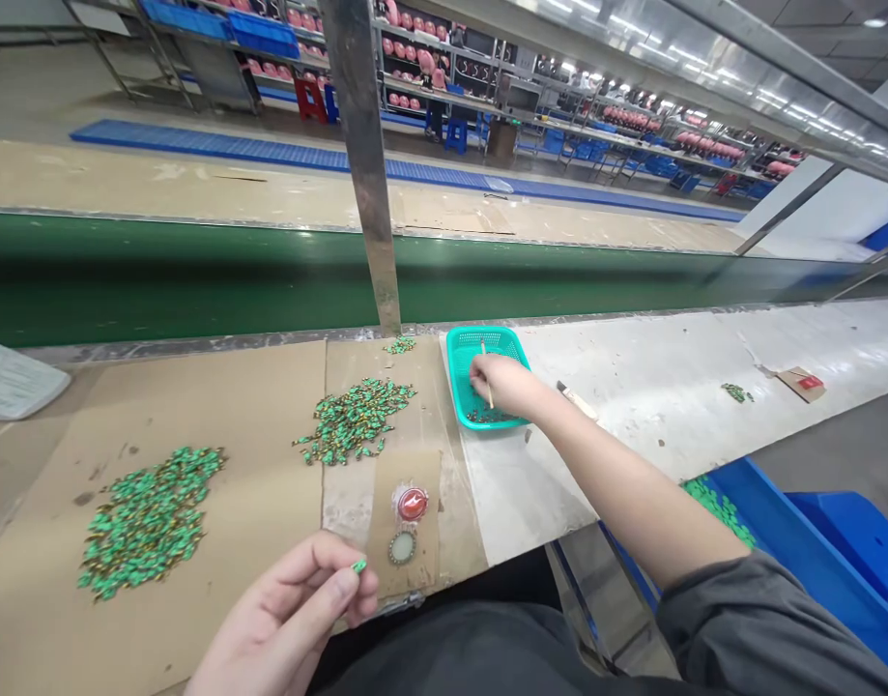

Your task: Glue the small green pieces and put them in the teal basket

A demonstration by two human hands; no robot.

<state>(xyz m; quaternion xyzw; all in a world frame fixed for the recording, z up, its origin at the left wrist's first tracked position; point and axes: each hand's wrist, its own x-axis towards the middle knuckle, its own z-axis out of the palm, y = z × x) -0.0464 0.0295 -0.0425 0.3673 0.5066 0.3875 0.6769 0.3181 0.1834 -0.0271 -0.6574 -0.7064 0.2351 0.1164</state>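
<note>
Near the table's front edge, my left hand point(299, 609) pinches a small green piece point(358, 566) between thumb and fingertips. My right hand point(505, 382) reaches into a teal plastic basket point(452, 377), its fingers closed round a thin wooden stick point(489, 394). Small dark pieces point(482, 417) lie on the basket's floor; the stick's lower tip is hard to make out. Left of the basket are a heap of small green-and-gold pieces point(357, 418), a larger heap point(150, 522) and a little cluster point(399, 344). By my left hand lie a red bottle cap point(413, 504) and an upturned cap point(401, 548).
A metal post point(363, 164) rises behind the table, beside a green conveyor belt point(197, 290). Right of the basket lies a slim pale tool point(578, 400). Farther right are a small green cluster point(737, 392) and a cardboard scrap point(795, 385). Below stands a blue bin point(798, 551).
</note>
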